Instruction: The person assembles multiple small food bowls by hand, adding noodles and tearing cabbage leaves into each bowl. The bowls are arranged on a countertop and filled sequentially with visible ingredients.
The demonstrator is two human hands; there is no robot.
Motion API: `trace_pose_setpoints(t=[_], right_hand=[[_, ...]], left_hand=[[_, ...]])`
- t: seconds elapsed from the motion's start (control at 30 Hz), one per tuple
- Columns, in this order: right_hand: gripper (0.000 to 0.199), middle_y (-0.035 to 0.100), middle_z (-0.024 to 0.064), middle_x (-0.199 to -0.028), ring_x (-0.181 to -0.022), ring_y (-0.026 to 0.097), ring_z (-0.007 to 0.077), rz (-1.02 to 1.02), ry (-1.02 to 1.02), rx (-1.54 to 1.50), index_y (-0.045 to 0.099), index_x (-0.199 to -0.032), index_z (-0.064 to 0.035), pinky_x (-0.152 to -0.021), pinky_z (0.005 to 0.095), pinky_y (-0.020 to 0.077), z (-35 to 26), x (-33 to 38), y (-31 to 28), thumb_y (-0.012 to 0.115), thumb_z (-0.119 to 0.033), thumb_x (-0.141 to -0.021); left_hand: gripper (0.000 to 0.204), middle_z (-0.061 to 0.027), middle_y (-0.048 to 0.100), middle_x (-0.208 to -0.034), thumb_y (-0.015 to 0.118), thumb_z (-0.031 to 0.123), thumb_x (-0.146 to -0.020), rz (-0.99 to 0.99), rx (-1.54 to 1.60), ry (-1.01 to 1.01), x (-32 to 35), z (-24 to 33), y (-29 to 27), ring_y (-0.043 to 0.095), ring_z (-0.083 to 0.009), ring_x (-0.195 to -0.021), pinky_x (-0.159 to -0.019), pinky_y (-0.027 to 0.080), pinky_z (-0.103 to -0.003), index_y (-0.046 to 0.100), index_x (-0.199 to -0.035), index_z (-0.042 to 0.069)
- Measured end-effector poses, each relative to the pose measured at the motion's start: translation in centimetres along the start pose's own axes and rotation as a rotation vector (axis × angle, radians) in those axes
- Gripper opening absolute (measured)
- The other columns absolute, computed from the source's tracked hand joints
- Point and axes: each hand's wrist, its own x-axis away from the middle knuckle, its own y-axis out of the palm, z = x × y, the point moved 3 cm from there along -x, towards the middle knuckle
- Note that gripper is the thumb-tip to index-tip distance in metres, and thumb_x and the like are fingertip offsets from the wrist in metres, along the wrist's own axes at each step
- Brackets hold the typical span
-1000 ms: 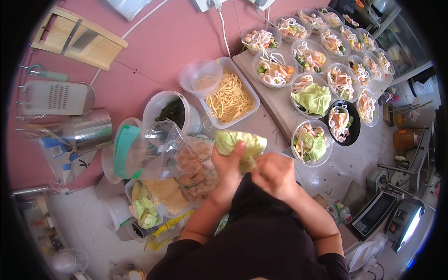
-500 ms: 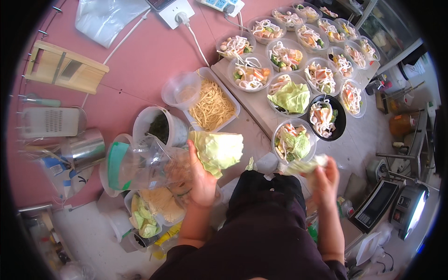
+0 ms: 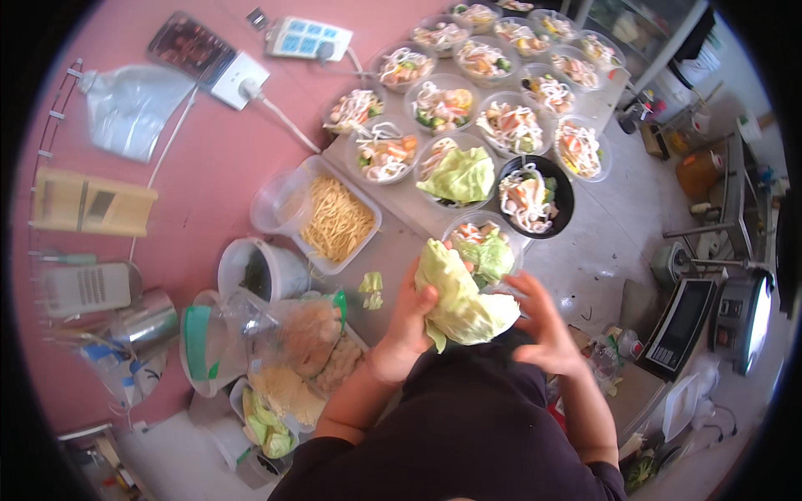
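Note:
My left hand (image 3: 407, 326) grips a pale green cabbage head (image 3: 458, 294) from its left side, holding it above the counter near my body. My right hand (image 3: 541, 326) is at the cabbage's right side with spread fingers, just touching its lower edge. Right behind the cabbage stands a clear bowl of salad (image 3: 484, 245) with lettuce and orange bits. A small cabbage scrap (image 3: 371, 289) lies on the counter to the left.
Several filled salad bowls (image 3: 468, 100) sit on a board at the back; one is black (image 3: 535, 194). A tray of yellow noodles (image 3: 336, 219), a white tub (image 3: 261, 269), a plastic bag of food (image 3: 292, 342) and a metal cup (image 3: 146, 319) stand left. Appliances (image 3: 693, 321) sit right.
My right hand came back from the right side to the cabbage. My left hand with the cabbage shifted toward my body, in front of the nearest salad bowl.

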Motion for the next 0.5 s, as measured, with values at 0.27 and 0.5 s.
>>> trace_pose_setpoints(t=[0.27,0.5], right_hand=[[0.058,0.056,0.0094,-0.104,-0.1,0.054,0.0236,0.32,-0.203,0.26,0.061,-0.107,-0.0013,-0.091,0.0345,0.0417,1.1,-1.0,1.6,0.089,-0.031,-0.066],[0.054,0.056,0.0082,-0.103,-0.099,0.054,0.0201,0.497,-0.057,-0.099,0.056,-0.11,0.0008,-0.089,0.0345,0.0437,3.0,-1.4,2.1,0.086,-0.02,-0.07]], left_hand=[[0.066,-0.0205,0.048,-0.137,0.075,0.03,-0.085,0.086,-0.483,0.496,-1.2,-1.5,0.6,0.046,-0.031,-0.129,-0.107,0.039,-0.046,0.041,-0.136,0.005],[0.019,-0.0195,0.05,-0.136,0.059,0.013,-0.096,0.157,-0.392,0.593,-1.8,-1.6,-0.2,0.052,-0.0299,-0.123,-0.106,0.039,-0.046,0.051,-0.11,0.005]])
